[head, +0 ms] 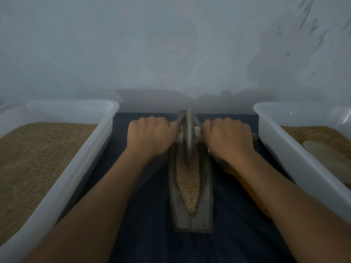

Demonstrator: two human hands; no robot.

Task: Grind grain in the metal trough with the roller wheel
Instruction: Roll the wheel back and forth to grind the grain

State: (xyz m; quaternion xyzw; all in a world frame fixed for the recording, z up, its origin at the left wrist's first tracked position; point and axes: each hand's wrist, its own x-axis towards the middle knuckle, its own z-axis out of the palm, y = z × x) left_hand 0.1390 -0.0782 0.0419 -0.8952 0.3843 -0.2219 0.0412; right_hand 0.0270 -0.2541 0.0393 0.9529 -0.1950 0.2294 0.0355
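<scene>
Both hands — left hand (150, 135), right hand (228, 137) — grip the axle on either side of the wheel (190, 135), hiding most of it. The wheel stands blurred at the far end of the trough (190, 215), in the grain (188, 185).

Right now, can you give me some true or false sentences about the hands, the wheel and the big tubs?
1. Both hands grip the handle of the grey metal roller wheel, the left hand on one side and the right hand on the other. True.
2. The long grey metal trough has nothing in it. False: crushed tan grain lies along it.
3. The white plastic tub on the left holds brown grain. True.
4. The wheel sits at the near end of the trough. False: it is at the far end, by the wall.
5. The trough rests on a dark blue cloth. True.
</scene>
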